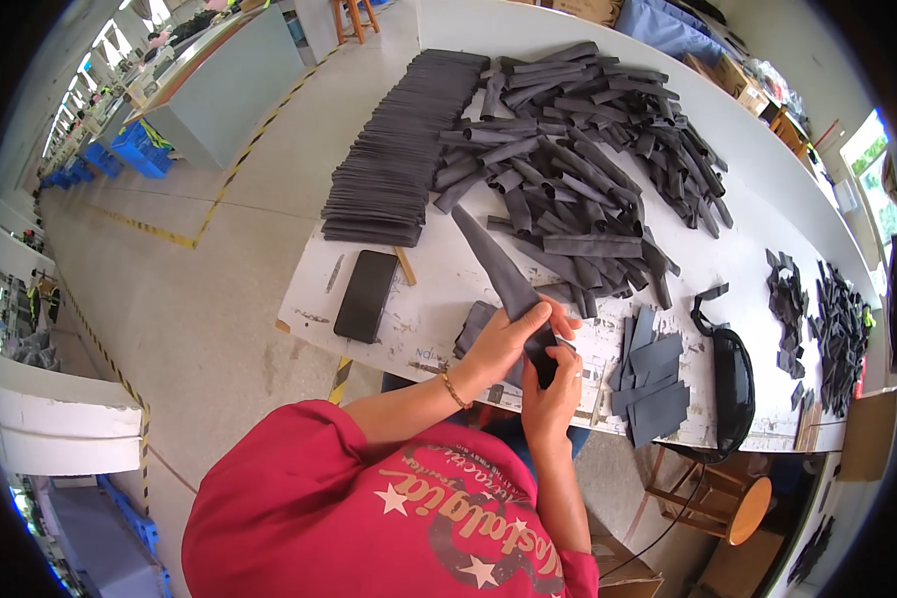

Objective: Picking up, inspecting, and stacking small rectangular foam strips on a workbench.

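Observation:
Both hands work on one long dark grey fabric tube [495, 267] in front of my body at the table's near edge. My left hand [508, 344] is closed round its lower part, thumb on top. My right hand [553, 391] grips the bottom end, where a dark opening shows; its fingers are partly hidden. The tube's narrower end points up and left toward a heap of similar fabric tubes [568, 189]. A small stack of folded grey fabric [473, 327] lies just left of my left hand.
On the white table [299, 284] lie a long neat row of stacked dark fabric pieces [394, 149], a black phone [367, 297], flat grey fabric pieces [656, 379] and a black bag [734, 389]. More dark scraps [839, 339] lie far right. A wooden stool [747, 510] stands below.

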Tool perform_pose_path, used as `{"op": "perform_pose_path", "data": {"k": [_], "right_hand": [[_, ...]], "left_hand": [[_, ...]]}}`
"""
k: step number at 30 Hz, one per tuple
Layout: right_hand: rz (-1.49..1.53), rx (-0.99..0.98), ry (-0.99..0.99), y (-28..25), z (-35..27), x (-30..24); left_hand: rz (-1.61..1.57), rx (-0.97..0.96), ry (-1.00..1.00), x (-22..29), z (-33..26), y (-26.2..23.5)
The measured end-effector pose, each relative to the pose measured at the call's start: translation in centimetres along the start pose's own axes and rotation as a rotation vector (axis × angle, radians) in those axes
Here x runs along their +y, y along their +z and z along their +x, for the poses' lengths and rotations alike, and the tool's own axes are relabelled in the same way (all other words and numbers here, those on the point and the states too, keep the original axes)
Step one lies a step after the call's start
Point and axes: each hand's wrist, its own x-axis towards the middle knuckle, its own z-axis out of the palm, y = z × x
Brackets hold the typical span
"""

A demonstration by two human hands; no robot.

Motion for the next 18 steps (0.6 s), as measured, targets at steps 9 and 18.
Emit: {"op": "perform_pose_path", "data": {"k": [9,18], "right_hand": [[-0.013,-0.174,-0.048,-1.7,0.6,0.4],[0.001,-0.225,-0.098,-1.6,1.1,0.4]], "left_hand": [[-0.135,0.121,-0.006,0.8,0.0,-0.2],[-0.165,0.176,-0.092,-0.5,-1.0,-0.1]]}}
